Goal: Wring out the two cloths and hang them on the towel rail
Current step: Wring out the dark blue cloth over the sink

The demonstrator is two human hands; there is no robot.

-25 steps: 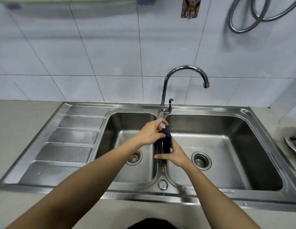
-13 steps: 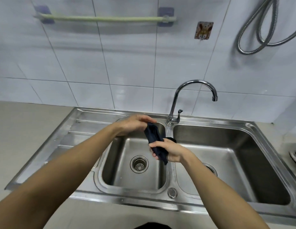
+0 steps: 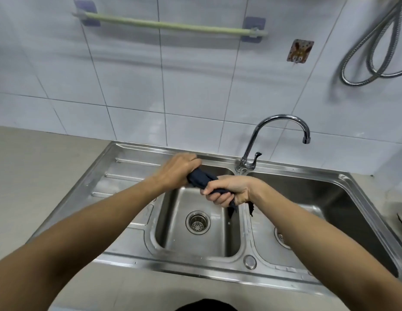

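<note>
Navy cloth (image 3: 201, 178) between both hands' fingers (image 3: 218, 199)

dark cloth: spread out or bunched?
Bunched. The dark cloth is twisted into a rope between the left hand and right hand, ends dangling over the sink.

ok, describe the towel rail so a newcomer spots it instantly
Start at the steel double sink and look up the white tiled wall. Above the left basin runs a pale green horizontal towel rail on two purple pads, bare, unlike the coiled metal hose at right.
</note>
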